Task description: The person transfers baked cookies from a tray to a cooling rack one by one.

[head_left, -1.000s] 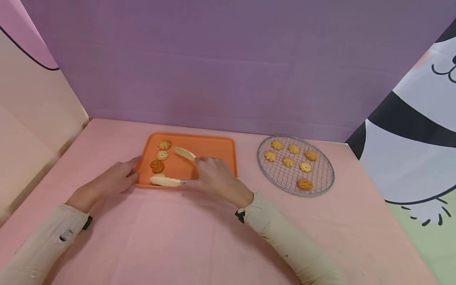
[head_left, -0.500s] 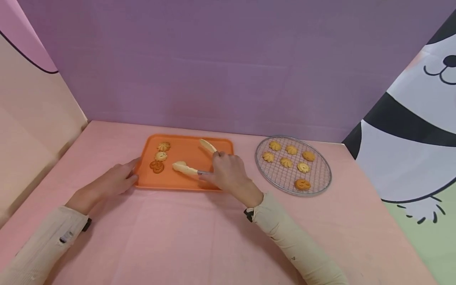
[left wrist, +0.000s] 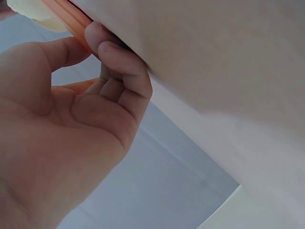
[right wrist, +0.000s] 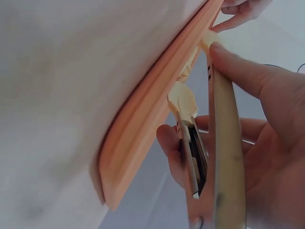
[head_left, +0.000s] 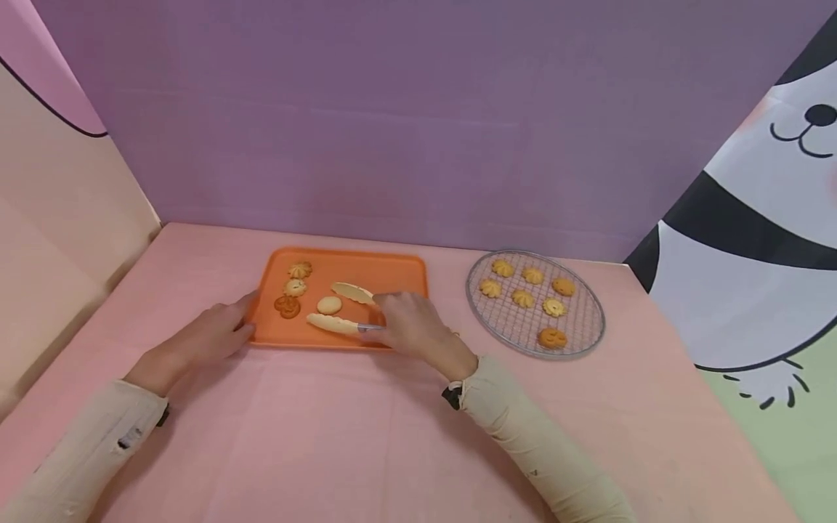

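Observation:
My right hand [head_left: 415, 325] grips a pair of metal food tongs [right wrist: 228, 143] with cream, scalloped tips. Those tips are spread apart over the tray, either side of a pale round cookie [head_left: 329, 305] that lies free on it. My left hand [head_left: 211, 333] pinches the left edge of the orange tray [head_left: 399, 269]; thumb and fingertips meet at the rim in the left wrist view. Down the tray's left side run a swirl cookie [head_left: 300, 270], a pale round-edged cookie [head_left: 295, 288] and a brown pretzel-shaped cookie [head_left: 287, 306].
A round wire rack [head_left: 519, 330] stands right of the tray, bearing several cookies, among them a brown one [head_left: 552, 338] near its front. Pink cloth [head_left: 314, 436] covers the table. A purple wall [head_left: 418, 145] rises behind.
The tongs carried the round cookie from the tray's lower left toward its middle and let it go, their tips now apart. The left hand stayed at the tray's edge.

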The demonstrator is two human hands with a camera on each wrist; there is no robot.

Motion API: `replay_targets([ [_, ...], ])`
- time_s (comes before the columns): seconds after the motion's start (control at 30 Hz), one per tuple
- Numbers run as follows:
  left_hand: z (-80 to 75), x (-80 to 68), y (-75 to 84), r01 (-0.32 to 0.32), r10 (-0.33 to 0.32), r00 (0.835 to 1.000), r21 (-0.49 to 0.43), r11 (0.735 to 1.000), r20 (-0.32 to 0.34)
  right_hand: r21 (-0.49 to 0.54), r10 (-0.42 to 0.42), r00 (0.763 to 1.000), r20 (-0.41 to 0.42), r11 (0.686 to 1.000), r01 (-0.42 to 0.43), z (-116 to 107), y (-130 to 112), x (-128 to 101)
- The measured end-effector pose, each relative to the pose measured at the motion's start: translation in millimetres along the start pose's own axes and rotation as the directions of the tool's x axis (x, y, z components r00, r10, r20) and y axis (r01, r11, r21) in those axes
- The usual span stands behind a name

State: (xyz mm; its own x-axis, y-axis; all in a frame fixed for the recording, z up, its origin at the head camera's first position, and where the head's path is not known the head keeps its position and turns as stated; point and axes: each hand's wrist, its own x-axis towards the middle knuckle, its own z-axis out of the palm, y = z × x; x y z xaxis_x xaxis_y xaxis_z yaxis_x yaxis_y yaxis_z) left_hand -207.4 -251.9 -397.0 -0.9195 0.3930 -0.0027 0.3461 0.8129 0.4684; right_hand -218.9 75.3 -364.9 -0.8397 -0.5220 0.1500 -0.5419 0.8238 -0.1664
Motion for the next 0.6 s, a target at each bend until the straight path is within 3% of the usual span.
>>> replay_targets([
  [0.4,1.8,-1.1,4.5,0.033,-0.032,0.999,-0.042,0.999,0.024,0.031,0.009,1.0,-0.029,1.0,-0.008,5.4,10.7,-2.2],
  [0.6,0.0,-1.8,4.8,0.041,-0.04,0.999,-0.026,0.999,0.021,-0.027,-0.035,0.998,-0.056,0.999,0.034,3.8,13.1,-1.7],
])
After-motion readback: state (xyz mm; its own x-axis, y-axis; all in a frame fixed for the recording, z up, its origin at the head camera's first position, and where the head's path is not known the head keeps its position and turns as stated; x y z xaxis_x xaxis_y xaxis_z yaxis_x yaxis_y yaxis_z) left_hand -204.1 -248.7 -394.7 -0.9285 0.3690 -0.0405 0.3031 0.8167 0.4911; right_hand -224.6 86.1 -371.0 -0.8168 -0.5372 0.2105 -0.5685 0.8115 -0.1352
